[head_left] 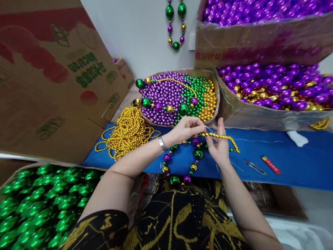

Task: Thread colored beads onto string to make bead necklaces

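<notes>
1. Right up close, a black-and-gold garment (182,215) fills the bottom, cut off by the frame; at lower left a box (78,166) brims with big glossy green beads (52,201), its near part out of view.
2. At lower right there's something white (296,231), cropped and impossible to identify.
3. Onto the blue-topped desk (307,180), and a beaded garland (198,153) in green, purple and gold loops down over the near edge, its upper end hidden by the hands.
4. Here's the action, above the desk: the left hand (185,129), metal watch (162,143) at its wrist, has its fingers pinched together on a pale thread (208,127).
5. The right hand (220,147) has its fingers partly spread, a gold bead strand (223,136) running across them; how firmly they grip, I can't tell.
6. Snips (255,167) and a red packet (271,165) lie to the right; a heap of gold strands (130,130) sits left.
7. Beyond, an open box (218,95) holds small purple, green and gold beads side by side, a long strand draped over them and covering some.
8. Rightward, a larger box (273,116) carries purple and gold beads, with a purple-filled box (260,41) above, both cropped.
9. A tall carton (52,86) looms left; a necklace (176,46) hangs on the wall, top cut off.
</notes>
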`<move>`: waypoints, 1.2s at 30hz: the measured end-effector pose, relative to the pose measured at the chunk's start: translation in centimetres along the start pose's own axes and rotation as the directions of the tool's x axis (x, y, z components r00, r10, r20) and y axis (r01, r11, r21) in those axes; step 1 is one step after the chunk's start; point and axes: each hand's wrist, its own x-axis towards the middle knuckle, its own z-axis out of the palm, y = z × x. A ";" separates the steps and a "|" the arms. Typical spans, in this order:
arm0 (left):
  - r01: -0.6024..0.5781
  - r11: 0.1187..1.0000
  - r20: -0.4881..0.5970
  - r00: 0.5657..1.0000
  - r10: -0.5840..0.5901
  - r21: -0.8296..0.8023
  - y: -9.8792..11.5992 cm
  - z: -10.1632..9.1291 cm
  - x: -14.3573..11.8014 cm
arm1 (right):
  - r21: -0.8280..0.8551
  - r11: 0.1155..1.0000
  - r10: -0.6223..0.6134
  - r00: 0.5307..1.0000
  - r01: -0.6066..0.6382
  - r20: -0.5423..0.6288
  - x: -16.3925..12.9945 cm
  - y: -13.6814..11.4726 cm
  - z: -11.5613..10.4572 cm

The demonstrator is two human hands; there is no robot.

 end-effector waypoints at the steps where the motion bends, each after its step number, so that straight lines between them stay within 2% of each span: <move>1: 0.013 1.000 0.017 1.000 -0.014 0.013 0.0 0.3 0.0 | -0.009 1.000 0.020 0.999 -0.021 -0.038 -0.3 0.2 -0.1; 3: 0.044 0.998 0.048 0.998 -0.046 0.042 0.3 1.0 0.2 | 0.061 0.994 0.093 0.992 -0.087 -0.090 -0.8 0.1 -0.2; 6: 0.070 0.995 0.065 0.995 -0.074 0.072 0.8 1.8 0.6 | 0.303 0.936 0.204 0.978 -0.180 -0.051 -0.8 -0.6 -0.7; 9: 0.096 0.992 0.062 0.993 -0.101 0.080 0.9 2.2 0.6 | 0.505 0.825 0.320 0.946 -0.254 -0.047 0.1 -0.5 -2.2; 12: 0.109 0.992 0.065 0.992 -0.113 0.063 0.5 2.1 0.2 | 0.691 0.651 0.462 0.886 -0.315 -0.032 0.8 1.4 -4.1; 14: 0.108 0.993 0.063 0.992 -0.111 0.045 0.2 2.0 0.0 | 0.717 0.595 0.523 0.852 -0.364 -0.001 0.4 2.9 -4.4; 16: 0.080 0.996 0.046 0.996 -0.081 0.025 -0.1 1.8 -0.2 | 0.591 0.663 0.555 0.831 -0.460 0.026 -1.1 3.7 -3.6; 18: 0.025 1.000 0.018 1.000 -0.025 0.007 -0.4 1.7 -0.3 | 0.309 0.800 0.513 0.854 -0.514 0.091 -3.6 3.2 -2.6; 19: -0.003 1.000 0.008 1.000 0.003 0.005 -0.6 1.6 -0.4 | 0.155 0.873 0.432 0.882 -0.462 0.188 -4.9 2.4 -2.3; 20: -0.026 1.000 0.003 1.000 0.026 0.012 -0.8 1.6 -0.5 | 0.050 0.932 0.319 0.880 -0.358 0.351 -6.1 1.3 -2.4; 21: -0.042 0.999 0.004 0.999 0.042 0.024 -1.1 1.6 -0.7 | 0.007 0.968 0.207 0.820 -0.250 0.533 -7.1 0.1 -2.8; 22: -0.051 0.998 0.007 0.999 0.051 0.038 -1.4 1.6 -0.9 | 0.011 0.985 0.124 0.743 -0.174 0.658 -7.6 -1.2 -3.4; 23: -0.057 0.997 0.012 0.998 0.056 0.049 -1.7 1.7 -1.2 | 0.024 0.988 0.095 0.717 -0.153 0.691 -7.8 -2.3 -4.2; 24: -0.062 0.996 0.016 0.998 0.061 0.059 -2.0 1.8 -1.5 | 0.028 0.988 0.102 0.778 -0.152 0.620 -7.7 -3.2 -5.0; 26: -0.078 0.994 0.028 0.997 0.076 0.076 -2.8 2.0 -2.3 | -0.009 0.986 0.161 0.924 -0.168 0.348 -6.6 -4.0 -5.7; 27: -0.088 0.992 0.036 0.996 0.085 0.086 -3.2 2.1 -2.7 | -0.010 0.980 0.194 0.952 -0.197 0.235 -5.9 -3.9 -5.6; 29: -0.105 0.988 0.050 0.994 0.099 0.118 -4.0 2.4 -3.5 | 0.088 0.952 0.278 0.948 -0.293 0.156 -4.8 -3.1 -4.1; 32: -0.128 0.971 0.065 0.991 0.118 0.201 -5.3 2.6 -4.6 | 0.377 0.816 0.411 0.899 -0.437 0.152 -4.2 -1.9 -0.6; 34: -0.161 0.950 0.068 0.987 0.148 0.269 -5.9 2.6 -5.0 | 0.502 0.727 0.473 0.872 -0.468 0.128 -4.2 -1.7 1.2; 36: -0.174 0.939 0.054 0.985 0.166 0.296 -6.3 2.6 -5.2 | 0.567 0.660 0.512 0.847 -0.492 0.140 -4.2 -2.0 2.1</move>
